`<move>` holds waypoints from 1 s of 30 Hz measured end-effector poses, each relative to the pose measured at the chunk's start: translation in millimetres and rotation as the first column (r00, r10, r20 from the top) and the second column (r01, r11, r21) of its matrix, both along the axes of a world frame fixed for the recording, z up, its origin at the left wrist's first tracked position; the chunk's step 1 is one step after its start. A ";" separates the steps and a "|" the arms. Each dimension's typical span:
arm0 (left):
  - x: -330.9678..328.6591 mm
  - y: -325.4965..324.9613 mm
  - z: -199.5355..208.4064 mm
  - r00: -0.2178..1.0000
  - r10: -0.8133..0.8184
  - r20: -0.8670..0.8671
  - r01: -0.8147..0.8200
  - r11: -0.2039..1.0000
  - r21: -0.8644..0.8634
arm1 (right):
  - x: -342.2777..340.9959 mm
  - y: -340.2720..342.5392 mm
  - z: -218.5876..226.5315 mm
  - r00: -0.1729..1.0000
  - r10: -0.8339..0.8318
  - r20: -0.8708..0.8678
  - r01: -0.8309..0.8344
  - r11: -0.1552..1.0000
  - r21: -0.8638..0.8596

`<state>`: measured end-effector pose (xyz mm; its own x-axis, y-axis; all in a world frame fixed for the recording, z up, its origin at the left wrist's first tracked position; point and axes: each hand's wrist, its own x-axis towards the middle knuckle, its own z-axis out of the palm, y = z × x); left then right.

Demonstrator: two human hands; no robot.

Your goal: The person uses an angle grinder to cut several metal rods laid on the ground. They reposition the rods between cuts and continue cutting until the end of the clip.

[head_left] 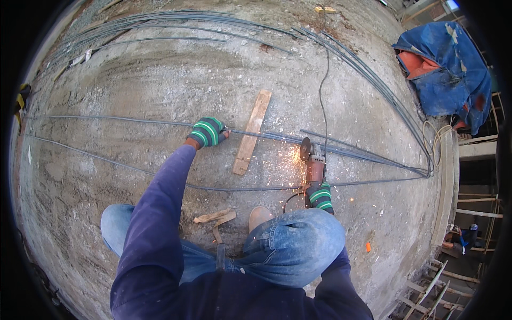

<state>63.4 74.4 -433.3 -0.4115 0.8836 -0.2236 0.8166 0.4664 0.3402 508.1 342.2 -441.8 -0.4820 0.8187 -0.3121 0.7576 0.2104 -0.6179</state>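
Note:
My left hand [208,132], in a green and dark striped glove, is closed round a long steel rebar [160,122] that runs across the ground. In the same kind of glove, my right hand [321,197] grips the body of an angle grinder [315,169]. The grinder's disc [305,149] meets the rebar, and orange sparks [296,158] spray down and to the left. Between my hands a wooden plank [250,133] lies slantwise beneath the rebar. Several more bars [368,155] lie bundled to the right of the disc.
A power cord [322,90] runs from the grinder to the far side. More rebars [176,16] lie at the far left. A blue tarp [448,69] covers something at the far right, by the slab edge [450,186]. Wood scraps [216,217] lie near my shoe [260,216].

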 end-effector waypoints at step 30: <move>0.9 -1.2 5.8 1.000 -0.005 0.029 0.006 1.000 -0.019 | -15.6 -16.7 19.0 0.987 -0.085 -0.139 0.066 0.989 -0.133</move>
